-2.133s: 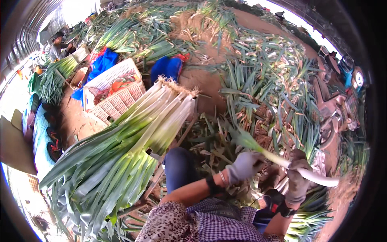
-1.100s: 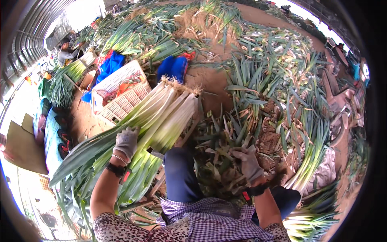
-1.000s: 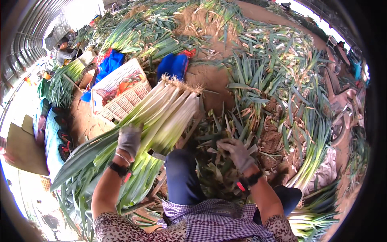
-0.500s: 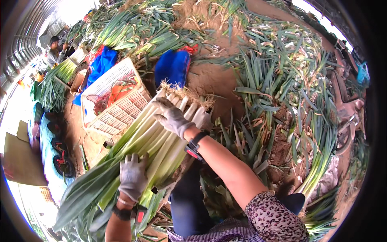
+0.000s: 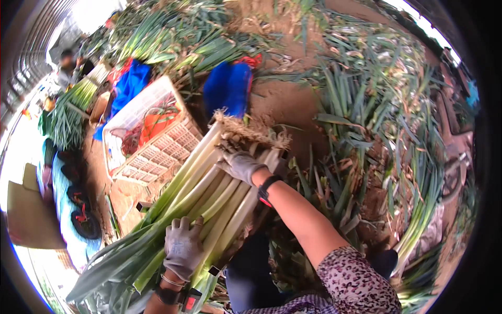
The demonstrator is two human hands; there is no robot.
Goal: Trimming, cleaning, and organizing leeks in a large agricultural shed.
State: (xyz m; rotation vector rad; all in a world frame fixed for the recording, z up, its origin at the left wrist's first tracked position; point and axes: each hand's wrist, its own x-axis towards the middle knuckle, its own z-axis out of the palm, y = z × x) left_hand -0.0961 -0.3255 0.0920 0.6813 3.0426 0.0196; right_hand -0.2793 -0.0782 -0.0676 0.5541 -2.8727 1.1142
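Fingers (image 5: 176, 225) of the left hand (image 5: 183, 250) lie a little apart, spread over the leeks (image 5: 209, 201) where white turns green, while those of the right hand (image 5: 243, 166) reach over the white shanks (image 5: 235, 203) just short of the roots (image 5: 256, 134); how far these close we cannot tell, as their tips are partly lost to view. The leeks lie in a loose bundle, aslant under both hands, roots away and leaves (image 5: 123, 264) toward the lower left, with the crate (image 5: 162, 154) just beside them on the left and the blue cloth (image 5: 227, 89) beyond the root end. We judge each leek light but the bundle fairly heavy, with much of the weight in the long leaves. The shanks look stiff and smooth, so we expect them to slide over one another if pressed from one side only; the leaves look limp and would likely fold or tear under a pull. We would take hold with both hands, one around the shanks near the roots, the other where the green begins, keeping the tangled roots out of the grip.
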